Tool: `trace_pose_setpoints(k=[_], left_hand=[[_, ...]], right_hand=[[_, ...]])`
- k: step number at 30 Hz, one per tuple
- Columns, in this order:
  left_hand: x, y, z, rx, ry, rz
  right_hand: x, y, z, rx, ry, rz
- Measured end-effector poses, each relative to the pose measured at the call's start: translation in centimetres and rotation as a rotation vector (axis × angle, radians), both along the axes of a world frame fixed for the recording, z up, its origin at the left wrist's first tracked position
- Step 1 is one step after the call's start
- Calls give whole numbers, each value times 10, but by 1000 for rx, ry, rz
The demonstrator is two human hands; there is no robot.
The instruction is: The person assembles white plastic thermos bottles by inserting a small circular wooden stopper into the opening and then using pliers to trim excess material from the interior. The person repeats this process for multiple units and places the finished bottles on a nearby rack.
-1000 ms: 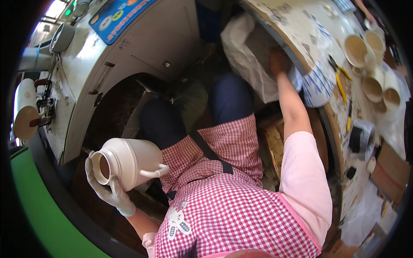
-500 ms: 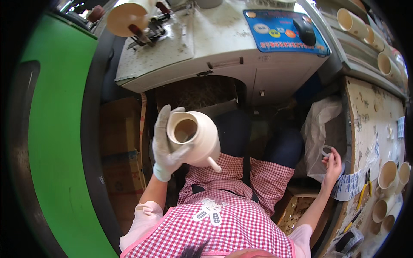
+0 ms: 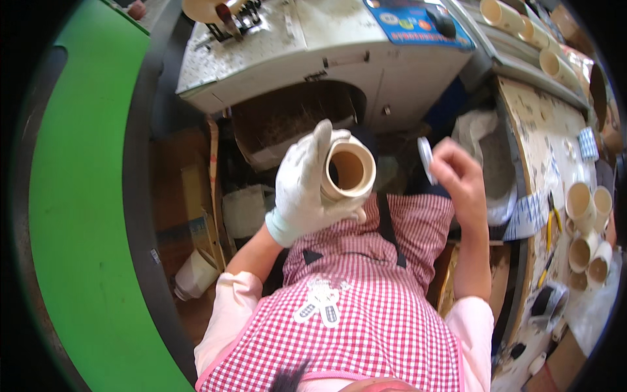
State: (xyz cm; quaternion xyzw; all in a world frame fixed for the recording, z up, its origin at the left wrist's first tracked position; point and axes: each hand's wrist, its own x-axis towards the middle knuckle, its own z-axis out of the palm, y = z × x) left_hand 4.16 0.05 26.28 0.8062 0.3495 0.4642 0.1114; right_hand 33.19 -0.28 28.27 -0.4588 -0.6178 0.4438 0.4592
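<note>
We see, at centre, a cream, rounded, hard-walled vessel [image 3: 353,168] held above the lap, its circular mouth turned up toward the viewer. The left hand [image 3: 304,183], in a white knitted glove, has its fingers wrapped about the vessel's side. To its right, the bare right hand [image 3: 460,179] has its fingers closed narrowly on a thin, white, round piece [image 3: 426,159], seen nearly edge-on; we cannot tell whether it is a ring or a solid disc. The two objects are apart.

We judge the step in hand to be a handling of both parts at once, vessel steadied and piece presented. The next move, in our view, calls for a firm left grasp and careful control of the piece's tilt.

Of printed matter, we note a blue rectangular pad [image 3: 421,25] on the white worktop [image 3: 333,32] ahead, bearing coloured round emblems and a line of reddish lettering. A blue-and-white patterned sheet [image 3: 526,217] hangs at the right-hand bench edge; any writing there is too small to read. The red-and-white checked apron [image 3: 353,274] carries a white rabbit figure. We can make out no marking on the vessel.
</note>
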Motion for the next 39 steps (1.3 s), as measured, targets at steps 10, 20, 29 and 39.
trace_pose_setpoints(k=[10,20,29,39], left_hand=[[3,-8,-3,-26,6,-42],[4,-13,-12,-83,-11,-57],[19,-7,6,8,128,-124],[-16,16,3,-1037,-315,-9]], right_hand=[[-76,-23,34,151,-114,283],[-89,-25,10,540,-701,174],[-48,6,32,179,-631,748],[53,24,24,-25,51,-452]])
